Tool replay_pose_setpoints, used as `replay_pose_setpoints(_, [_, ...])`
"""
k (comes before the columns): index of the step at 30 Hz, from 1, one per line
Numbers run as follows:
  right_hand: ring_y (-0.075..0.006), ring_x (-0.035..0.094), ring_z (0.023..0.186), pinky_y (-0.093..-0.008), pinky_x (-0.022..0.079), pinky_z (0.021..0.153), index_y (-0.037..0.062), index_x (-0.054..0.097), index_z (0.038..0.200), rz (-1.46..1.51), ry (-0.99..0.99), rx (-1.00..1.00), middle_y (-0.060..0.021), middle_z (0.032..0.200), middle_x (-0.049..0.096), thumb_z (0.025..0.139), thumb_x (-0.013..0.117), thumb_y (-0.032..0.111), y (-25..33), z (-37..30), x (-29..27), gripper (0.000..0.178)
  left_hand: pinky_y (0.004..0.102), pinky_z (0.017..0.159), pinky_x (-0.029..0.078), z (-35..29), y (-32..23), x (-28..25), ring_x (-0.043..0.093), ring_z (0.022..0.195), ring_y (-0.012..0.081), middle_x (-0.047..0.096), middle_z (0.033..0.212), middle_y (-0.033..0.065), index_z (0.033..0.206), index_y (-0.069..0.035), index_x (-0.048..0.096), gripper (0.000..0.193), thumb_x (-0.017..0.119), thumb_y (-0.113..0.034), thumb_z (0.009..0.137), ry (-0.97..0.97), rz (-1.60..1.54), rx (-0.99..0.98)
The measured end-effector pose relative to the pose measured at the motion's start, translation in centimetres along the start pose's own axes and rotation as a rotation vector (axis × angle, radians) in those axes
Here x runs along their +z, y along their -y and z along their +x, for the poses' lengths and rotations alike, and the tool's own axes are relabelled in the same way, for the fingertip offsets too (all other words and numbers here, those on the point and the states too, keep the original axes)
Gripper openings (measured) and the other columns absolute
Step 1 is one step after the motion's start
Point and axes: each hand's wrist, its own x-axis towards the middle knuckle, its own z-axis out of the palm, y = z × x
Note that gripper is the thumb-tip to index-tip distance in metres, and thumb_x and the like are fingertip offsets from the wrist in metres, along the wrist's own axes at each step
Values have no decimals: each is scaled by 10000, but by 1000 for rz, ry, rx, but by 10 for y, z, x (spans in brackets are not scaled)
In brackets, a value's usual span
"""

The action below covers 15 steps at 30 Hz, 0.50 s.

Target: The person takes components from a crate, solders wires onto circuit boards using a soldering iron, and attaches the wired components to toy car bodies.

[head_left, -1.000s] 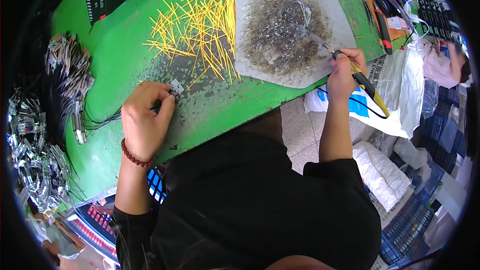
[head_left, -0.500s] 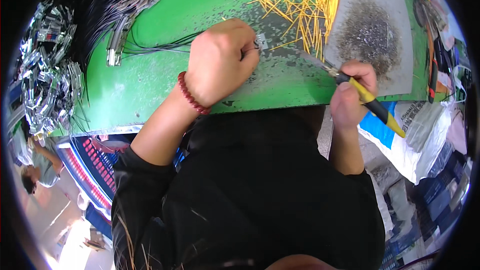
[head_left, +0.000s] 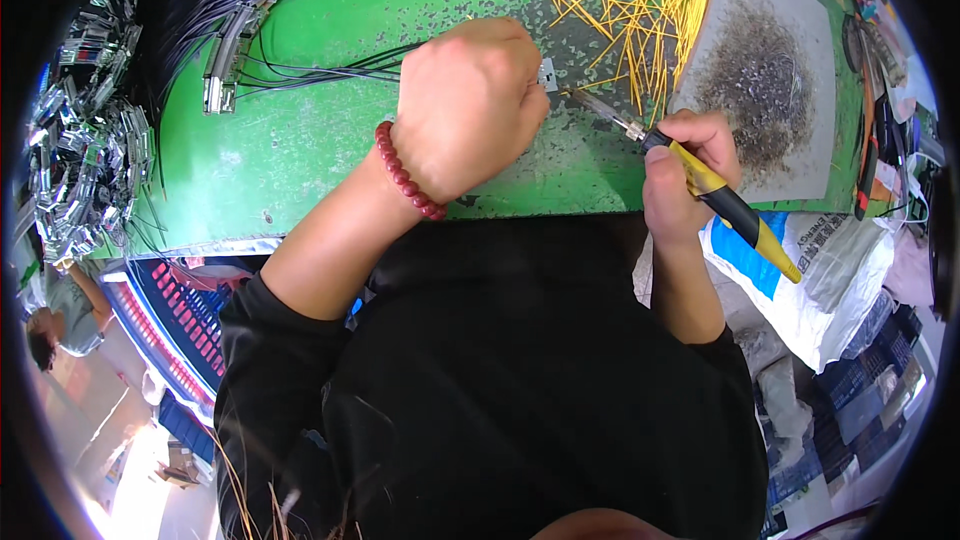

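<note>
My left hand [head_left: 475, 105], with a red bead bracelet at the wrist, is closed round a small silvery metal piece [head_left: 547, 75] that sticks out past the fingertips. Black wires [head_left: 330, 75] run from under this hand leftward to a metal connector housing [head_left: 222, 65] lying on the green table. A yellow and black soldering iron [head_left: 735, 210] is gripped like a pen in my right hand [head_left: 690, 165]. Its tip points left and is a short gap from the metal piece. The curled fingers hide how the wires meet the piece.
Thin yellow sticks [head_left: 650, 10] lie heaped beyond the iron. At right is a grey sheet [head_left: 800, 170] strewn with dark bits. Shiny metal parts [head_left: 90, 160] and bundled black wires [head_left: 180, 20] pile up on the left. Tools [head_left: 868, 140] line the right edge. Another person is at far left.
The soldering iron's tip has come closer to the small metal piece. My left hand keeps its grip, and the whole view has shifted slightly.
</note>
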Motion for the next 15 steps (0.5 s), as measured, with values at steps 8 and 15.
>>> replay_pose_setpoints(8, [-37,420,608,-199,320,547,11,563,885,-55,37,20,10,735,512,775,737,169,1,2,0,259,362,620,507,3,0,0,622,716,268,650,815,60,670,-31,612,52,648,-59,694,17,17,-6])
replay_pose_setpoints(15, [-37,428,614,-199,331,549,10,567,890,-55,39,22,7,740,519,747,693,79,3,2,2,202,396,608,519,4,1,2,610,715,293,586,753,89,627,-32,583,90,612,-97,681,6,11,19])
